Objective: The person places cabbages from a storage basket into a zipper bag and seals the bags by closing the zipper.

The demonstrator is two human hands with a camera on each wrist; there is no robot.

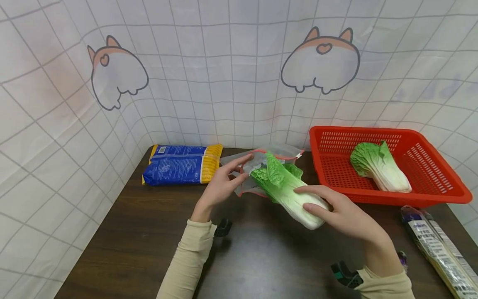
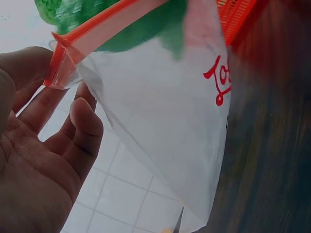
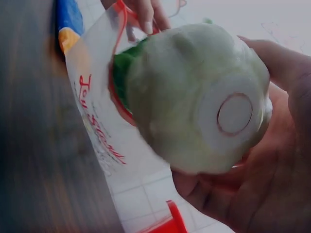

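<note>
My right hand (image 1: 343,211) grips a napa cabbage (image 1: 289,193) by its pale base, thumb and fingers on opposite sides. The green leafy end points away to the upper left, at the mouth of a translucent zip bag (image 2: 160,107) with red edging. In the left wrist view, leaf green shows through the film just past the red zip strip. My left hand (image 1: 218,185) holds the bag's rim at the near left corner, fingers curled at the red edge. Red script lettering runs along the bag's side in the right wrist view. The cabbage's round base (image 3: 235,114) faces that camera.
A red plastic basket (image 1: 373,197) at the right contains another napa cabbage (image 1: 386,166). Behind my left hand lies a blue and yellow packet (image 1: 175,166). Long clear-wrapped packs (image 1: 437,245) lie at the right table edge. A grid-patterned cloth (image 1: 224,83) hangs behind the dark table.
</note>
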